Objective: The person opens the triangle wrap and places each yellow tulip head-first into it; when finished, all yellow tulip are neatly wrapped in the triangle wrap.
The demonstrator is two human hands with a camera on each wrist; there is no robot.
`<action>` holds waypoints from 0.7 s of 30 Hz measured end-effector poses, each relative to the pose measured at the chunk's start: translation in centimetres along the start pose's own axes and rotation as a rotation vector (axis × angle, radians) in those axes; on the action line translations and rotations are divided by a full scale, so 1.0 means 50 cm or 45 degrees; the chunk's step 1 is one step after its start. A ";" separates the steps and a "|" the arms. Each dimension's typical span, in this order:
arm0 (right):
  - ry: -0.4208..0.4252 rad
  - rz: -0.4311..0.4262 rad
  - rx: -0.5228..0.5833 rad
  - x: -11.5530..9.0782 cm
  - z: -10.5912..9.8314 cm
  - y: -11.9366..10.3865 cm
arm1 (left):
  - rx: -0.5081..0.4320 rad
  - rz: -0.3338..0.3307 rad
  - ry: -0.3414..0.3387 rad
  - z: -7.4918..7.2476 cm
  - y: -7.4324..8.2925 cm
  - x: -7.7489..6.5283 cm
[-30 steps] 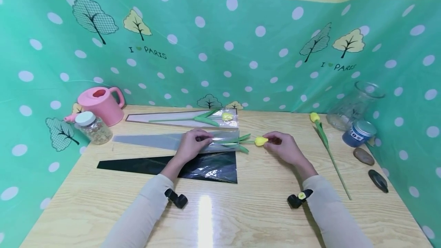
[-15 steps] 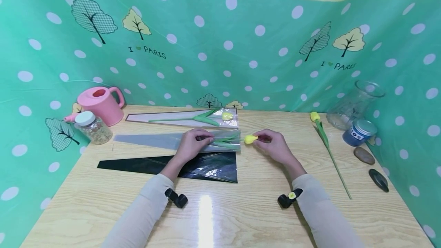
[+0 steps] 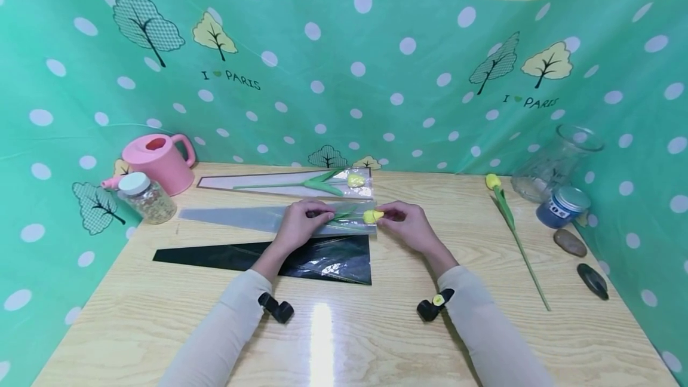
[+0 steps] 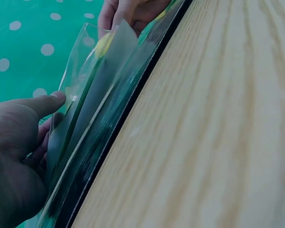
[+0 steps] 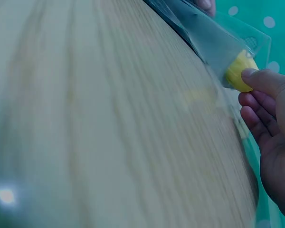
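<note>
A: What is grasped, and by which hand?
B: Fingers of the right hand (image 3: 405, 224) pinch a yellow tulip (image 3: 372, 217) by its bloom; those of the left hand (image 3: 298, 223) pinch a grey sleeve (image 3: 231, 217).
A: The tulip's position?
B: Stem and leaves within the sleeve, bloom at its wide mouth.
A: Surroundings?
B: On the bench (image 3: 381, 339), a black sleeve (image 3: 215, 258) nearer; beyond, a sleeved tulip (image 3: 322, 185); rightward, a loose tulip (image 3: 513, 230) near a glass vase (image 3: 537, 178).
</note>
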State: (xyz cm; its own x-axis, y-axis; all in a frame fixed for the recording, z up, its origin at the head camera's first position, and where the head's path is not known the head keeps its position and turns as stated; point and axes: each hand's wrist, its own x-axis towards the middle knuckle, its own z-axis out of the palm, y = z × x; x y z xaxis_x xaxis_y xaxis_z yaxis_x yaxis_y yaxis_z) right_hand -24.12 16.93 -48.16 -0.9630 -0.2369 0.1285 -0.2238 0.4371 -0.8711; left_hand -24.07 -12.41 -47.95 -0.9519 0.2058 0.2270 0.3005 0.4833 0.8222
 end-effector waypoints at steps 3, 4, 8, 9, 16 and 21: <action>-0.012 -0.031 0.004 0.005 0.010 -0.003 | -0.005 0.002 0.013 -0.002 -0.002 0.001; -0.015 -0.037 0.002 0.007 0.013 -0.003 | -0.006 0.003 0.017 -0.003 -0.002 0.002; -0.012 -0.064 -0.002 0.014 0.021 -0.006 | -0.002 0.002 0.029 -0.006 -0.002 0.005; -0.010 -0.073 -0.002 0.015 0.022 -0.008 | -0.001 0.003 0.031 -0.006 -0.001 0.006; -0.002 -0.058 -0.007 0.029 0.031 -0.011 | 0.007 0.008 0.040 -0.009 0.001 0.010; -0.015 -0.063 -0.003 0.039 0.040 -0.007 | 0.005 0.006 0.037 -0.010 -0.002 0.010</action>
State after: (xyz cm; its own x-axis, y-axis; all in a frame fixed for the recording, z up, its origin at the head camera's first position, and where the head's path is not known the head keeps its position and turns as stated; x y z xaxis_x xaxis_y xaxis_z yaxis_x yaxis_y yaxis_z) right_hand -25.63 14.55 -48.54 -0.9489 -0.2685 0.1659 -0.2715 0.4266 -0.8627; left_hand -24.62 -12.80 -47.66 -0.9519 0.1832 0.2457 0.3049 0.4861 0.8190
